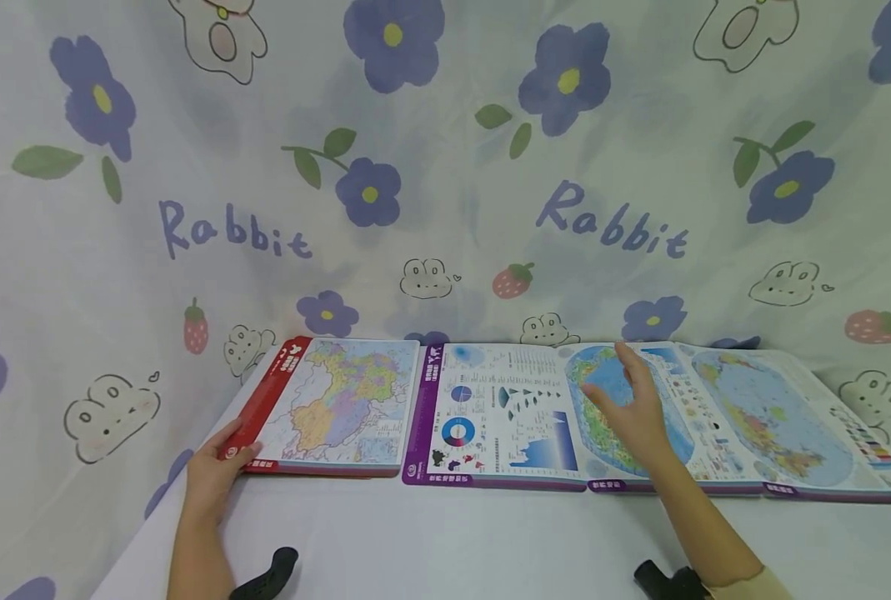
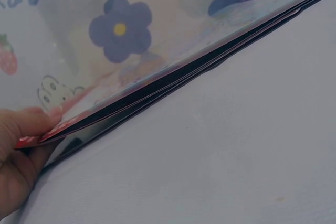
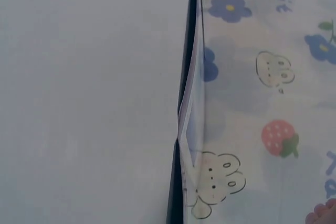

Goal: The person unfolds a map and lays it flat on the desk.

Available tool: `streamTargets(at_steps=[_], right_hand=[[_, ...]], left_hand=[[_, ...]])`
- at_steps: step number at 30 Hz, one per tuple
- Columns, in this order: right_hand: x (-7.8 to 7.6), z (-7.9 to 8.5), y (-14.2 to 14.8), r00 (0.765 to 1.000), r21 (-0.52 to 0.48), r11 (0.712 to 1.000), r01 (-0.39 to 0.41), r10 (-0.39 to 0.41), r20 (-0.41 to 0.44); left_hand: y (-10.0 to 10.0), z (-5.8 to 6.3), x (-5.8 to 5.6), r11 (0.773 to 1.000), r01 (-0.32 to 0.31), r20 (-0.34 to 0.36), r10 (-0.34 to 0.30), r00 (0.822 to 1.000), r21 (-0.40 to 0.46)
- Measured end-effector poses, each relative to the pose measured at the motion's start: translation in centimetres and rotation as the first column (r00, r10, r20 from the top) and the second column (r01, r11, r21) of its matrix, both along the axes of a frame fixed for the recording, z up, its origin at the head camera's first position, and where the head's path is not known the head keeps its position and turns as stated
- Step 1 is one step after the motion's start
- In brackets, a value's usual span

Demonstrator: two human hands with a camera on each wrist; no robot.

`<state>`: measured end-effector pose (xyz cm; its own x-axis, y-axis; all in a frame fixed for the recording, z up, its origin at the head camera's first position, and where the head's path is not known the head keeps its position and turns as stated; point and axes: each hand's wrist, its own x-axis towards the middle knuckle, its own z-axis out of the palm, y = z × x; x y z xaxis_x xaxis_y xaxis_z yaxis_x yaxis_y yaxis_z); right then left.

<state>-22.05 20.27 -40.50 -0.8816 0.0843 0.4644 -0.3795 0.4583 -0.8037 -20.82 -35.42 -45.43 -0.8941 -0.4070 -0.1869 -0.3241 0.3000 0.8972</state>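
A white tabletop [image 1: 445, 550] stretched across the foreground, and in the left wrist view a faint tan mark [image 2: 280, 199] showed on it. Behind it hung a pale cloth [image 1: 460, 233], printed with blue-violet flowers, green leaves, strawberries and outlined rabbit heads (the word "Rabbit" appeared twice in full in the head view). Soft bluish shadows blurred parts of the cloth.

Along the back of the table, close to the cloth, lay a red-edged map [image 1: 347, 400] on the left and, just beside it, a purple-edged fold-out [image 1: 490, 417], whose panels of charts and world maps ran to the right edge of the head view. The left hand [image 1: 216, 475] pinched the red-edged map at its near left corner, thumb on top and fingers beneath, and dark gaps showed between the layers along its near edge. The right hand [image 1: 633, 417] was over the fold-out's middle panel, fingers extended and thumb spread wide; whether it touched the panel, I could not tell. Black curved pieces [image 1: 268, 571] showed by both forearms.
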Motion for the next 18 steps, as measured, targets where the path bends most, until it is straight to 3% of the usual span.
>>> streamTargets(at_steps=[18], right_hand=[[-2.0, -0.2, -8.4, 0.995, -0.006, 0.995, -0.099, 0.099, -0.010]], left_hand=[[-0.4, -0.2, -0.6, 0.998, -0.040, 0.046, 0.038, 0.998, 0.055]])
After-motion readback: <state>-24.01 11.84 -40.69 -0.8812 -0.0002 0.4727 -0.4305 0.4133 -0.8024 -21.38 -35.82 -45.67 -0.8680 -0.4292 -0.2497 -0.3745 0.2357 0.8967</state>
